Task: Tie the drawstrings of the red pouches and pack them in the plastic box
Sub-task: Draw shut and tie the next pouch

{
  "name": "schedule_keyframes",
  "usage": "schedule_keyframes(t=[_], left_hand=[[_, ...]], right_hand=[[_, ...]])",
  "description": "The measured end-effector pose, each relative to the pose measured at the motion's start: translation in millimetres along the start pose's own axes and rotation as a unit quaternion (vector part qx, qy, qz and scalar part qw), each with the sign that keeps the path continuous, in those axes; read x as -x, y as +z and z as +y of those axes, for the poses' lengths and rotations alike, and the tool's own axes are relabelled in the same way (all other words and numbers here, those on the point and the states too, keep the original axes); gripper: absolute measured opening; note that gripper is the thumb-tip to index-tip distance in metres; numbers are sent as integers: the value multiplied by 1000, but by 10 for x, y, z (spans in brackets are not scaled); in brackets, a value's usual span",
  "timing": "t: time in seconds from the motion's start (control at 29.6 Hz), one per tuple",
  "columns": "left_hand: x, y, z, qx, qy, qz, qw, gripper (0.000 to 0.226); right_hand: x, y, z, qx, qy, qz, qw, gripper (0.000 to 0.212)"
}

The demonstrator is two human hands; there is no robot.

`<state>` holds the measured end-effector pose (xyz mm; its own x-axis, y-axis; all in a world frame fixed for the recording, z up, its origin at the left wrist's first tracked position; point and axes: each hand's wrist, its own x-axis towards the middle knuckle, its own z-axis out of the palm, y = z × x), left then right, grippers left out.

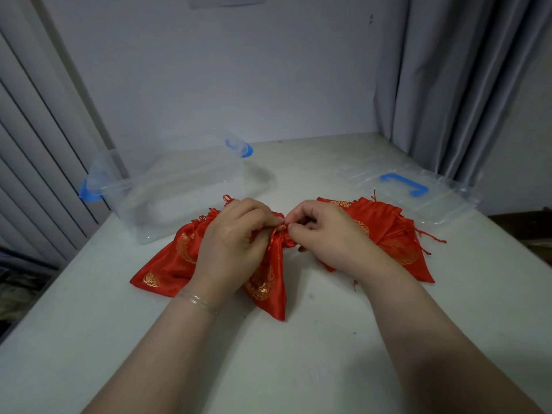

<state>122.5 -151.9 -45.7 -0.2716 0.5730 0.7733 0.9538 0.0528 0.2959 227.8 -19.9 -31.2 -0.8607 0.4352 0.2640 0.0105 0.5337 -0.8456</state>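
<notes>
Now, step: you are tying the drawstring (276,230) at the gathered neck of the middle pouch (267,282); judged, the knot is not finished.
Left hand (231,240): curled over the pouch neck, fingers pinching the cord.
Right hand (321,231): thumb and forefinger pinching the cord end just beside the neck.
Pouch: flat on the table (298,354), neck pointing away from you, touching the left pile (167,264).
Right pile (388,234): more red pouches, under and behind your right hand; whether tied, you cannot tell.
Box (179,189): clear, open, apparently holding nothing, behind the left pile.
Lid (418,189): lying flat, far right.
Next move, judged: pull both cord ends apart to seat the knot, then lift the pouch into the box.
</notes>
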Motion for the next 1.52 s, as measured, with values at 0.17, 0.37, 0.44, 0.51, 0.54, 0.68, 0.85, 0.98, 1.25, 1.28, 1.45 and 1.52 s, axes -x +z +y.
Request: schedule_keyframes(t=[0.17, 0.37, 0.44, 0.51, 0.54, 0.68, 0.85, 0.98, 1.25, 1.28, 1.45, 1.52], left_hand=[[-12, -2, -18, -4, 2, -10, 1000, 9], [-23, -23, 10, -9, 6, -7, 1000, 13], [-22, -31, -1, -14, 2, 0, 1000, 12], [-17, -34, -8, -15, -3, 6, 1000, 9], [-17, -31, -7, -15, -4, 7, 1000, 7], [-13, -34, -1, -18, -1, 2, 1000, 6], [-22, -35, 12, -5, 7, -2, 1000, 6], [-23, -39, 6, 9, 2, 1, 1000, 9], [-43, -57, 94, 12, 22, 2, 1000, 12], [-42, -58, 108, 24, 21, 1, 999, 11], [-52, -44, 182, 165, -112, -63, 978, 19], [-78, -66, 197, 235, -191, -81, 950, 18]], right_hand=[[-9, -37, 30, 17, 0, 19, 1000, 9], [-16, -52, 22, -58, 24, -23, 998, 12], [-21, -62, 5, -88, 36, -46, 994, 18], [-23, -70, -12, -111, 43, -58, 991, 18], [-22, -74, -12, -118, 43, -58, 990, 17], [-17, -60, -2, -122, 35, -47, 991, 15], [-48, -67, 64, -71, 46, 16, 996, 14], [-75, -73, 127, 19, 48, 83, 995, 11], [-99, -24, 167, 21, 64, 72, 995, 14], [-97, -24, 167, 16, 64, 66, 996, 15], [-85, -20, 175, 22, 39, 42, 998, 19], [-72, 3, 156, -1, 31, 29, 999, 17]])
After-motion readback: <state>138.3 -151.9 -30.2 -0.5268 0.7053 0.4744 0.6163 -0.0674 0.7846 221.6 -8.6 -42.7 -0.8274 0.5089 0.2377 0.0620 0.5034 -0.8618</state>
